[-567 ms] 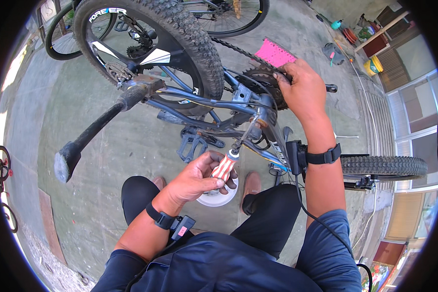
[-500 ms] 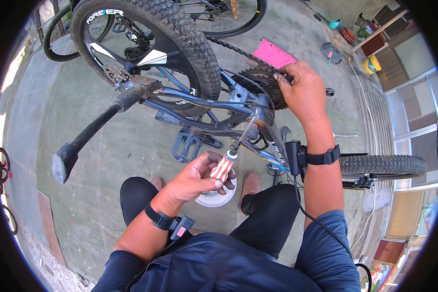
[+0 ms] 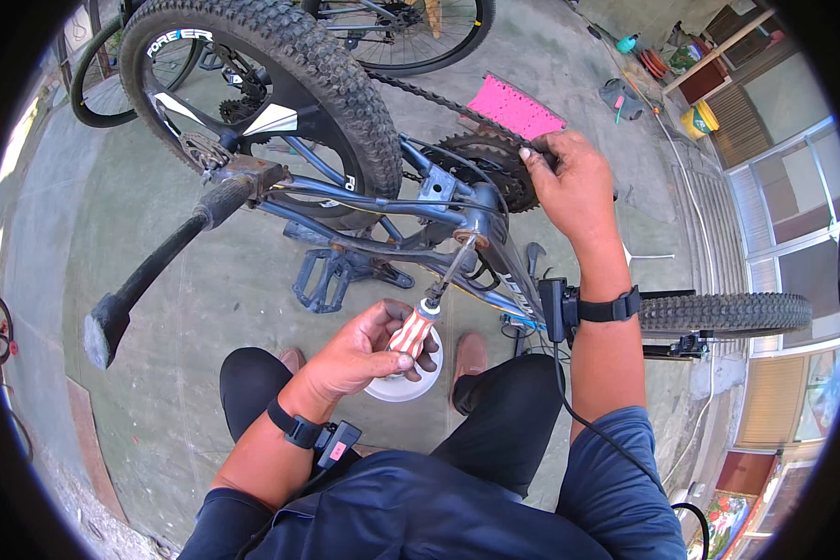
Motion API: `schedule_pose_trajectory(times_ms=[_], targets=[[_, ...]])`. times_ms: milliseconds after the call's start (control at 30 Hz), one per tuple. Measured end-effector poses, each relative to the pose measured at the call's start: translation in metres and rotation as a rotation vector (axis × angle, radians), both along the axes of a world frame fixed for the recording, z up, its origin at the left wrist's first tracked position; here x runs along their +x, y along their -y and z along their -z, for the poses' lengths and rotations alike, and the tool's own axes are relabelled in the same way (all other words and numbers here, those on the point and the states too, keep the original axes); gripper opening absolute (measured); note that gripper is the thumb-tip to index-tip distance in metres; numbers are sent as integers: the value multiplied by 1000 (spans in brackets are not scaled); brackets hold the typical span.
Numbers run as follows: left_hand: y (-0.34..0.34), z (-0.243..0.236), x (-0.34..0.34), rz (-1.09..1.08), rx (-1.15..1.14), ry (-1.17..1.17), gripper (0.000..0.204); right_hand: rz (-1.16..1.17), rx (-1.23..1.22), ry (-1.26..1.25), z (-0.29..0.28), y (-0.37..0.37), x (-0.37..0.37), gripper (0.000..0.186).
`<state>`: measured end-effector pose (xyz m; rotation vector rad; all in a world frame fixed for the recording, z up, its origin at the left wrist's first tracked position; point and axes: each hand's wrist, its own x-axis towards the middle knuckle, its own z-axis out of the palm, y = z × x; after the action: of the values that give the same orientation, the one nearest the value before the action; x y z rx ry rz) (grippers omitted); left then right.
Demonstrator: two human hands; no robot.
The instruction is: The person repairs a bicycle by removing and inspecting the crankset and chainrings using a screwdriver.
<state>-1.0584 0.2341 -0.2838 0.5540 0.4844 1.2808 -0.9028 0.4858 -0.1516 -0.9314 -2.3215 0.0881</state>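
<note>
Head view: the scene has slid a little leftward since the last frames (the wearer's head, I think). The crank end that poked out past the right hand point(image 3: 569, 182) no longer shows clearly. Likely reading: the chainrings point(image 3: 476, 154) are being turned from that side while the screwdriver point(image 3: 414, 331) is kept at its place.

Left hand point(image 3: 359, 353): fingers closed round the striped handle, shaft slanting up to the frame's open tube end point(image 3: 479, 222); tip contact too small to judge. Right hand: thumb and fingertips at the chain point(image 3: 448, 101), by the chainrings' upper edge; pinching or only pressing, cannot tell.

Count: one screwdriver; one chain; two knobby tyres, upper left point(image 3: 345, 112) and right point(image 3: 728, 315); one black pedal point(image 3: 319, 280) near the left hand; one white bowl point(image 3: 411, 394) below it; one pink sheet point(image 3: 513, 103); two wrist straps point(image 3: 609, 306).
</note>
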Motion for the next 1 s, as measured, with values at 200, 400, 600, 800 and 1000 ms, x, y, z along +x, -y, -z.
schedule_pose_trajectory(times_ms=[200, 400, 600, 800, 1000], targets=[[0, 2, 1, 16, -5, 9, 53, -10, -14, 23, 1, -2, -1, 16], [-1, -1, 1, 10, -22, 17, 53, -27, 19, 24, 2, -3, 0, 16], [-1, 1, 1, -13, -36, 17, 50, -50, 49, 74, 2, -5, 8, 15], [-3, 0, 0, 24, -30, 18, 51, -18, 2, 41, 7, -4, 21, 13], [-5, 3, 0, 38, -8, 0, 50, -25, -67, -22, 17, -7, 36, 14]])
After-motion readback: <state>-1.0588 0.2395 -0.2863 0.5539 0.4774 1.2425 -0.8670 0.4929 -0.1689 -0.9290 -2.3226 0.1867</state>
